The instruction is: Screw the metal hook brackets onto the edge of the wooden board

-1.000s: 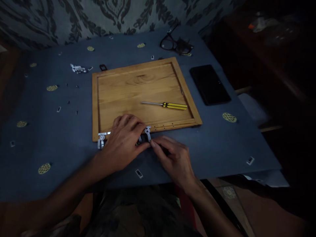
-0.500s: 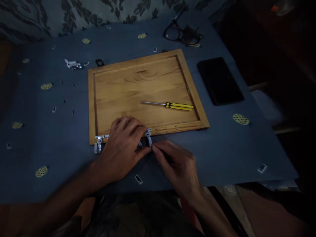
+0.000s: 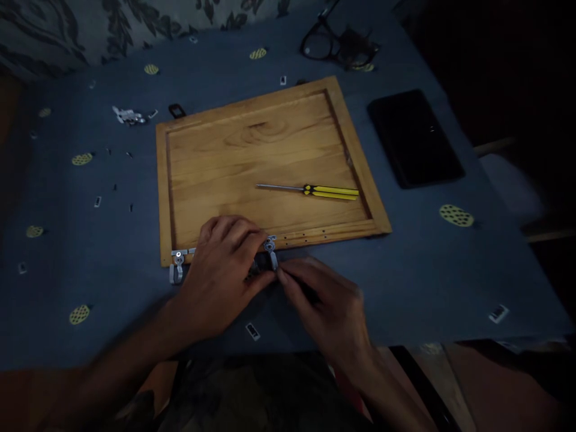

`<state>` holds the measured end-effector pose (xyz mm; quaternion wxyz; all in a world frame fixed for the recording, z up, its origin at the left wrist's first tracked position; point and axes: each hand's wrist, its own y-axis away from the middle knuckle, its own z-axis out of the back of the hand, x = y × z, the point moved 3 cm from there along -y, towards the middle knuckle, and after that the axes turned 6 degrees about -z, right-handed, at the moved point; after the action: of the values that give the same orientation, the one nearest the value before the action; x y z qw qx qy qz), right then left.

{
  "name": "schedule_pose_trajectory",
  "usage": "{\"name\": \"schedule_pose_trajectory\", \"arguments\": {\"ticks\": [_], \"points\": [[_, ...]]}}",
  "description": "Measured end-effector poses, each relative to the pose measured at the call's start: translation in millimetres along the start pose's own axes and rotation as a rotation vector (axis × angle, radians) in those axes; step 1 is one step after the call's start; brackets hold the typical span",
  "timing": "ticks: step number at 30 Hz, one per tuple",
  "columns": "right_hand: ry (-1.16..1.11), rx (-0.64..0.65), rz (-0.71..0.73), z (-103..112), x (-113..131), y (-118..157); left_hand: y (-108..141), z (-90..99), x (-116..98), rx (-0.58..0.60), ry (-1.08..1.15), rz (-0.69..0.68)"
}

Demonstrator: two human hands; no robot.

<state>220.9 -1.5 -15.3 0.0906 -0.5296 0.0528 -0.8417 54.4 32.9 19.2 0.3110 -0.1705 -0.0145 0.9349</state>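
A shallow framed wooden panel lies on the table. Along its near edge sits a silver metal bracket with curved arms at both ends; its middle is hidden under my left hand. That hand is curled over the bracket and the panel edge, thumb on the near side. My right hand is closed in a pinch, fingertips right at the bracket's right curved arm. Whatever lies between those fingertips is too small to make out. On the panel rests a screwdriver with a yellow and black handle.
Several small screws are scattered left of the panel, below another silver metal fitting. A black tablet-like device lies on the right, with eyeglasses at the back. A blue patterned cloth covers the table.
The view has shifted slightly. Both hands keep nearly the same places at the bracket, and the screwdriver still lies on the panel.
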Motion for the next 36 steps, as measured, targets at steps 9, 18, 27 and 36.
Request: {"name": "schedule_pose_trajectory", "arguments": {"ticks": [9,18,27,36], "points": [[0.018,0.031,-0.029,0.8,-1.1,-0.1,0.5,0.7,0.0,0.009,0.017,0.006],[0.028,0.030,-0.010,0.9,-1.5,0.8,1.7,1.5,0.6,-0.021,0.009,0.001],[0.038,0.028,-0.001,2.0,-0.6,1.1,3.4,1.7,-2.3,-0.006,-0.014,-0.013],[0.020,0.024,-0.002,1.3,-0.6,0.2,2.5,0.7,-2.3,-0.021,-0.042,-0.002]]}}
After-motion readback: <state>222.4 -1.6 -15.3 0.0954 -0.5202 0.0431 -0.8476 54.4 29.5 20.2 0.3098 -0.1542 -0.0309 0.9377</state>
